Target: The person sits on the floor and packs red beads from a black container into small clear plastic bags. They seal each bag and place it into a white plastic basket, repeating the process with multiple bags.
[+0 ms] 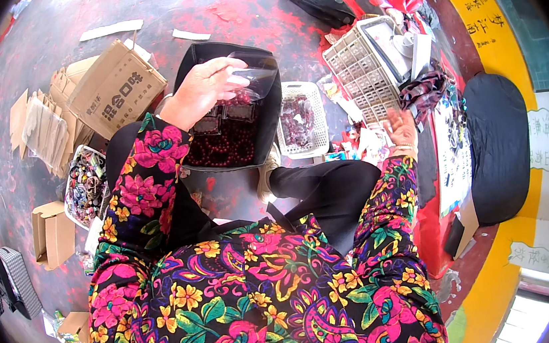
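Note:
My left hand [207, 88] is raised over a black bin [272, 118], its fingers closed on a clear plastic bag [259, 78]. Dark red beads [219, 152] cover the bin's bottom, and small clear packs [239, 112] lie on top of them. To the right of the bin stands a white plastic basket [281, 138] with packs of dark red pieces [298, 117] in it. My right hand [403, 131] hovers by a cluttered surface, beside small colourful packets and papers [372, 144]. Its fingers are apart and slightly blurred, with nothing visible in them.
Cardboard boxes [115, 88] are piled on the left, near a white basket [72, 186] of colourful small items. A beige crate [361, 72] stands at the right, holding mixed things. A black-covered stool [499, 148] is farther right. My shoe [267, 175] is close to the bin.

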Available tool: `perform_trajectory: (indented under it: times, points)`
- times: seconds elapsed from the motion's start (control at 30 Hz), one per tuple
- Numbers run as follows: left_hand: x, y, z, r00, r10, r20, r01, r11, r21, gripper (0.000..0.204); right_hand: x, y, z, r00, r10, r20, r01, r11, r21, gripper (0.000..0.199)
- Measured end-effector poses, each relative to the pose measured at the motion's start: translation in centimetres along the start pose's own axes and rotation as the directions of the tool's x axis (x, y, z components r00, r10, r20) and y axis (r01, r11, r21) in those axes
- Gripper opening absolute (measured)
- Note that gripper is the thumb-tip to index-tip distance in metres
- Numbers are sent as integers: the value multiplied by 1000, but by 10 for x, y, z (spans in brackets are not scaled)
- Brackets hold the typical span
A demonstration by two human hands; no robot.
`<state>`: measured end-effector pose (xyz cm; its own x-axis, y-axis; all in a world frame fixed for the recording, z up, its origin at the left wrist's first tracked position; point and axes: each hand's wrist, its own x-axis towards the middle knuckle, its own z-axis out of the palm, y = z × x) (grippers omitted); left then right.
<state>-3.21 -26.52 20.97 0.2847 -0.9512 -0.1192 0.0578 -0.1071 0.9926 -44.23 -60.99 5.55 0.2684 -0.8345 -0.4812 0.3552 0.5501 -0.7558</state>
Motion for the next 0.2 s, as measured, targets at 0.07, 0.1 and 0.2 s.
perform_trajectory:
  times: [0.07, 0.1, 0.2]
  points:
    - [2, 0, 3, 999, 14, 28, -14, 1000, -14, 35, -14, -13, -3, 1000, 1, 18, -1, 1000, 22, 53]
    - [7, 0, 13, 998, 15, 64, -13, 999, -32, 35, -4, -23, -33, 981, -175, -82, 117, 876, -468, 46]
    - [14, 2, 19, 995, 35, 93, -30, 998, -57, 35, 34, -45, -91, 856, -468, -219, -186, 117, -976, 39]
